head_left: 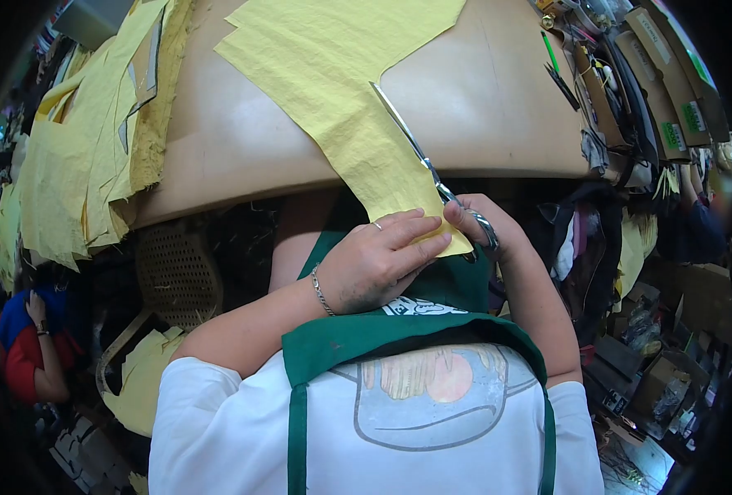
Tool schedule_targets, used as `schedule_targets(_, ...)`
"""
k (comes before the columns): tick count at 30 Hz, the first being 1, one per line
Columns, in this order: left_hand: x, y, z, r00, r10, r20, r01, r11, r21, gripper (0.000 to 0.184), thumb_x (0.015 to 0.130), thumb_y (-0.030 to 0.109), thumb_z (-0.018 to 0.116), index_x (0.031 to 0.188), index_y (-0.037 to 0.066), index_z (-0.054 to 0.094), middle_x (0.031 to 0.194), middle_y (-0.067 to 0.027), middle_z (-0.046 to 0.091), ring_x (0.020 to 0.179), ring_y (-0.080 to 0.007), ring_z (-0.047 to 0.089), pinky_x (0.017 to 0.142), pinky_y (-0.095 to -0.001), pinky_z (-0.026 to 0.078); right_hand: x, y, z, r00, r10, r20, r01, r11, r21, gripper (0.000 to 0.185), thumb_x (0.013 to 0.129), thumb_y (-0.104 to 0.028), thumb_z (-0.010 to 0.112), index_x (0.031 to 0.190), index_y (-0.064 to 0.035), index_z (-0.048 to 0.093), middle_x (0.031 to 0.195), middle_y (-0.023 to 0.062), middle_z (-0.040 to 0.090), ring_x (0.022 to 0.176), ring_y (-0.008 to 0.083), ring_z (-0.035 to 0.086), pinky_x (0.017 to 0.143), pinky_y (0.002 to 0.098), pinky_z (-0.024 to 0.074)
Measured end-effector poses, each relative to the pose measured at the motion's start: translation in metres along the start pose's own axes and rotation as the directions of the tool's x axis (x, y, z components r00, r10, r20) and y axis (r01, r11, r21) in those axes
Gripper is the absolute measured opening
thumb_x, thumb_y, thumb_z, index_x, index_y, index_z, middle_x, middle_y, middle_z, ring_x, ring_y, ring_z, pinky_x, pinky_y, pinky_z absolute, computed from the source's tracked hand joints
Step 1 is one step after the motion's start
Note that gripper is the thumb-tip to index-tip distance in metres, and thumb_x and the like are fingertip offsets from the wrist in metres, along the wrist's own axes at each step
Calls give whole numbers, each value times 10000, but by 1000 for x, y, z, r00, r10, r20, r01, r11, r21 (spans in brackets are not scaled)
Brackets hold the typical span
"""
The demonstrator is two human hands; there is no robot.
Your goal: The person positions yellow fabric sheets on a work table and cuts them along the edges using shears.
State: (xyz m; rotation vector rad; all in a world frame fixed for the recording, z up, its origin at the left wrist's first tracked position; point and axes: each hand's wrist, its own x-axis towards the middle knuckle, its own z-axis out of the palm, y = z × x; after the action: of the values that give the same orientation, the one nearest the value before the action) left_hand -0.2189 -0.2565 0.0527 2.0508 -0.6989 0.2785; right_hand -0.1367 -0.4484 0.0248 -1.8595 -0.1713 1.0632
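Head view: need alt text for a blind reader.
A right hand holds long scissors at the edge of a yellow sheet partly on a table; the left hand rests on its near end. More yellow sheets lie at left.

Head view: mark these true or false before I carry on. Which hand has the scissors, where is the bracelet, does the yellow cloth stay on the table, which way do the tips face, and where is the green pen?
1. The right hand holds the scissors. True.
2. The bracelet is on the right wrist. False: left wrist.
3. The yellow cloth lies wholly on the table. False: its near end extends past the edge.
4. The scissor tips point away from the body. True.
5. The green pen is left of the cloth. False: right.
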Motion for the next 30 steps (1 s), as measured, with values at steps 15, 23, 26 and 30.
schedule_targets(15, 7, 5, -10, 997, -35, 64, 29, 996, 89, 303, 711, 63, 632, 1009, 71, 578, 990, -133, 568, 861, -262, 591, 694, -308, 501, -14, -8, -4, 998, 44, 53, -40, 997, -61, 757, 566, -780, 473, 632, -26, 498, 496, 49, 477, 444, 146, 515, 400, 261, 405)
schedule_targets(23, 9, 2, -10, 997, -8, 78, 2, 998, 67, 329, 706, 42, 632, 1029, 75, 574, 1001, -137, 570, 837, -254, 597, 694, -300, 498, -13, -8, -5, 990, 139, 27, -138, 990, -18, 644, 621, -649, 590, 701, -13, 527, 500, 10, 458, 409, 89, 449, 372, 203, 344)
schedule_targets(26, 11, 2, -10, 996, -13, 89, 8, 999, 52, 334, 702, 35, 634, 1028, 74, 576, 1014, -139, 568, 840, -250, 597, 698, -299, 497, -15, -11, -3, 993, 117, 24, -116, 993, -13, 640, 631, -641, 587, 698, -7, 531, 488, 18, 457, 403, 91, 455, 363, 213, 350)
schedule_targets(30, 10, 2, -10, 995, -13, 94, 10, 999, 34, 343, 700, 24, 632, 1034, 73, 575, 1023, -141, 566, 847, -245, 597, 699, -296, 497, -15, -9, -1, 993, 120, -4, -120, 991, -53, 675, 601, -702, 546, 623, -28, 506, 461, 36, 460, 406, 115, 483, 370, 234, 374)
